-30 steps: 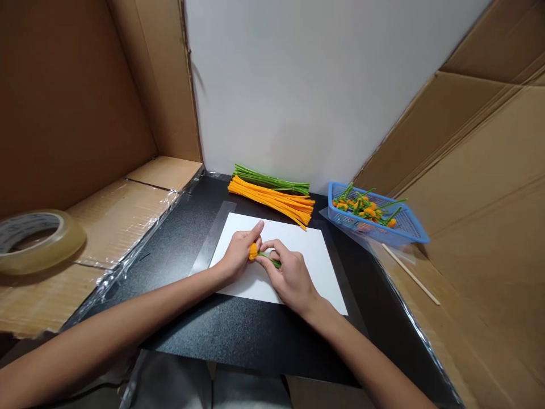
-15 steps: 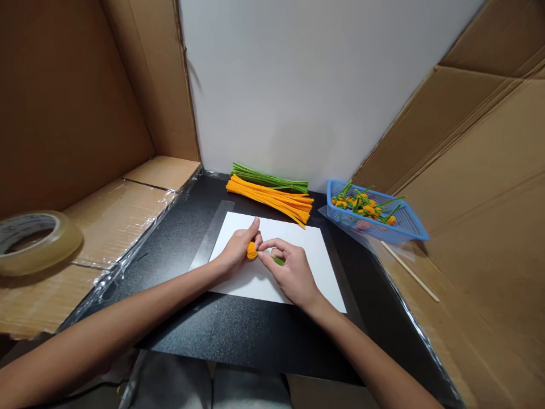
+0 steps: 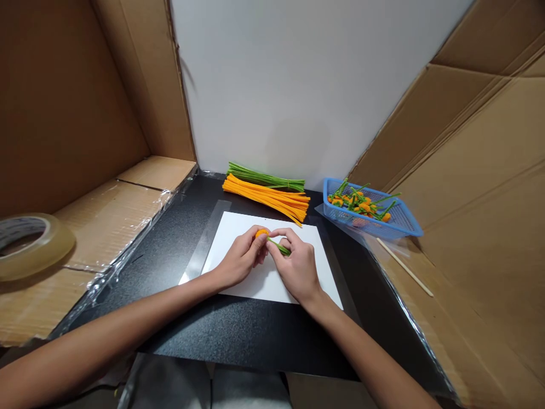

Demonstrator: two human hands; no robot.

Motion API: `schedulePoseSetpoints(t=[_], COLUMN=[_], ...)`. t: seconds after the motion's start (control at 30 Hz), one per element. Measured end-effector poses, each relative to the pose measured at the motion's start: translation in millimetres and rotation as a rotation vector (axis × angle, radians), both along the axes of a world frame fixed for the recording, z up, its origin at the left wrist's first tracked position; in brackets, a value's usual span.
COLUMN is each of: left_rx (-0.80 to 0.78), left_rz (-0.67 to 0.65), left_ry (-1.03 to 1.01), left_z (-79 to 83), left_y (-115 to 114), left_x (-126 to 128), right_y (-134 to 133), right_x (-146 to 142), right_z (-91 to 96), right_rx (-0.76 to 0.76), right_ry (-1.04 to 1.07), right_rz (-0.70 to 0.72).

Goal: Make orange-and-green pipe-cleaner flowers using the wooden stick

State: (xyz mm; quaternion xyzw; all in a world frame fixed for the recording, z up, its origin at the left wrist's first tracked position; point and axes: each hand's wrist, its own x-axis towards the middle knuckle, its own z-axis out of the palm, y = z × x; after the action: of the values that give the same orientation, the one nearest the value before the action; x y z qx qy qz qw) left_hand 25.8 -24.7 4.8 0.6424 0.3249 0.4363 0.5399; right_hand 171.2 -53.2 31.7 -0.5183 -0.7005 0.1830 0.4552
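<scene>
We have a black board spread under both hands, and on it a white sheet lying directly below them. Beyond the right hand and off to its right sits a blue basket with green-stalked orange pieces in it; well out to the left of the left hand we see a roll of tape. Straight ahead of our fingers lies an orange bundle, and just past it a green bundle, both running roughly crosswise to us. Our left hand and right hand face each other, nearly meeting over the sheet. Well right of the right hand rests a thin wooden stick. Between our hands the green stem spans the gap, its long axis running from the left fingertips rightward and a little back toward us, into the curled fingers of the right hand, which pinches it near its top; its lower end is partly hidden there. Smallest is the orange head at the stem's left end: it is nearer the left hand, gripped between that thumb and fingers, with the right fingertips just beside it.
</scene>
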Motion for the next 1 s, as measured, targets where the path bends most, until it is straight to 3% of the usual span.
schedulePoseSetpoints(t=[0.3, 0.63, 0.87, 1.0], left_rx=[0.075, -0.009, -0.028, 0.076], left_rz=[0.159, 0.111, -0.012, 0.057], left_ry=[0.056, -0.069, -0.075, 0.006], left_z=[-1.9, -4.7, 0.2, -4.3], left_y=[-6.3, -5.3, -2.5, -4.6], left_x=[5.1, 7.4, 3.2, 3.4], right_y=[-1.6, -0.4, 1.0, -0.6], right_x=[-0.9, -0.4, 6.3, 5.4], right_z=[-5.0, -0.4, -1.6, -1.6], right_rx=[0.19, 0.088, 0.137, 0.17], right_ry=[-0.065, 0.045, -0.133, -0.222], right_rz=[-0.024, 0.005, -0.008, -0.03])
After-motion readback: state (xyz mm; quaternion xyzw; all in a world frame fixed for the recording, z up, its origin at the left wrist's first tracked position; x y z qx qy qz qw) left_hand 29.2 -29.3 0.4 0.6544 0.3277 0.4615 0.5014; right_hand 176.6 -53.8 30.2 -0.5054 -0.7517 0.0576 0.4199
